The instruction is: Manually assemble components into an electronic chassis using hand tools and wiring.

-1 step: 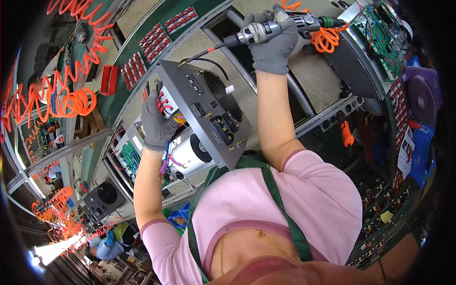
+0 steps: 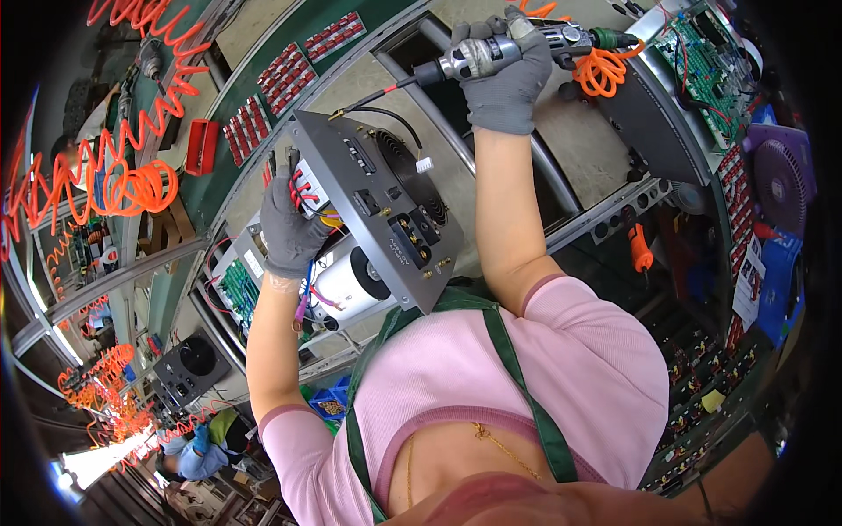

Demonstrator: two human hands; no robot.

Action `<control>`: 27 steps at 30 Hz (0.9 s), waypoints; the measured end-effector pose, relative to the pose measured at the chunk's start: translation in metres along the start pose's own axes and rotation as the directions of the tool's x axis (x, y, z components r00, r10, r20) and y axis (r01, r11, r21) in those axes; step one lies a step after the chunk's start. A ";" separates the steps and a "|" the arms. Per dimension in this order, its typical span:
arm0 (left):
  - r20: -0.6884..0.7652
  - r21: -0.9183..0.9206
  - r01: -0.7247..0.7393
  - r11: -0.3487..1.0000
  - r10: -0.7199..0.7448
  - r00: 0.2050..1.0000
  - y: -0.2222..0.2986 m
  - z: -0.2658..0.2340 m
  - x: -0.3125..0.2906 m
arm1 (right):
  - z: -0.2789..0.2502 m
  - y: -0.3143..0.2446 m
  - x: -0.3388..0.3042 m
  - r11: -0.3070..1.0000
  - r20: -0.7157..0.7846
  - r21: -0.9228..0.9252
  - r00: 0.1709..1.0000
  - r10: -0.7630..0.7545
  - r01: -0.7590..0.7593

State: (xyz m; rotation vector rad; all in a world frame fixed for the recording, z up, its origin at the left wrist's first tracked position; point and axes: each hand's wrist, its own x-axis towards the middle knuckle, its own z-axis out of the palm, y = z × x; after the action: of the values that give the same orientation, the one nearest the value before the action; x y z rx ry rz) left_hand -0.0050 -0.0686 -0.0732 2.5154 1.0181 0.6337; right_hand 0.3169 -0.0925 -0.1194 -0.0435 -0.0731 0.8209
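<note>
My right hand point(image 2: 509, 79), in a grey glove, is closed around a silver air screwdriver point(image 2: 478, 60). The driver's long bit points left and down to a brass-coloured screw point(image 2: 336, 115) at the upper corner of a dark grey metal panel point(image 2: 386, 210). This panel stands tilted and carries sockets, brass studs and a round fan grille point(image 2: 412, 175). Behind it, my gloved left hand point(image 2: 294, 228) is closed about a white block point(image 2: 307, 186) with red wires, fingers partly hidden. Below that hand lies a white cylinder point(image 2: 346, 280) with a black end. A black cable with a white connector point(image 2: 424, 165) hangs across the panel.
Coiled orange air hoses point(image 2: 145, 188) hang at the left. Red-and-white parts point(image 2: 285, 79) lie in rows on the green bench beside a red tray point(image 2: 203, 147). To the right are a green circuit board point(image 2: 702, 66), an orange-handled tool point(image 2: 642, 250) and a purple fan point(image 2: 779, 180).
</note>
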 end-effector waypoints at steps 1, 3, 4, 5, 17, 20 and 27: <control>0.015 -0.028 0.047 0.999 -0.046 0.999 -0.001 0.000 0.000 | -0.003 -0.001 0.006 0.999 0.112 0.035 0.993 0.030 -0.034; -0.007 0.146 -0.076 0.986 0.078 0.997 0.004 -0.006 0.000 | -0.008 -0.005 0.011 0.985 0.190 0.023 0.969 0.161 -0.168; -0.005 0.126 -0.062 0.990 0.063 0.998 -0.001 -0.006 -0.003 | 0.010 -0.002 0.007 0.992 0.025 0.003 0.992 0.125 -0.125; -0.001 0.104 -0.048 0.993 0.049 0.999 -0.008 -0.005 -0.008 | 0.020 0.000 0.004 0.996 -0.140 -0.027 0.987 0.078 -0.083; 0.003 0.073 -0.041 0.996 0.041 0.999 -0.009 -0.018 -0.015 | 0.012 0.027 -0.007 0.983 -0.119 -0.002 0.976 0.180 -0.182; -0.022 -0.138 0.092 0.986 -0.096 0.995 -0.022 -0.011 -0.024 | 0.007 0.034 -0.005 0.975 -0.045 0.095 0.978 0.205 -0.200; -0.022 0.104 -0.025 0.994 0.028 0.999 -0.028 -0.018 -0.031 | 0.006 0.035 -0.010 0.958 -0.167 -0.011 0.945 0.280 -0.285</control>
State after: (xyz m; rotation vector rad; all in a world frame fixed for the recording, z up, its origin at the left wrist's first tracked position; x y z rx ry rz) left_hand -0.0501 -0.0691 -0.0804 2.6206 1.0530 0.6352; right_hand 0.2837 -0.0760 -0.1163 -0.1572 0.0770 1.1007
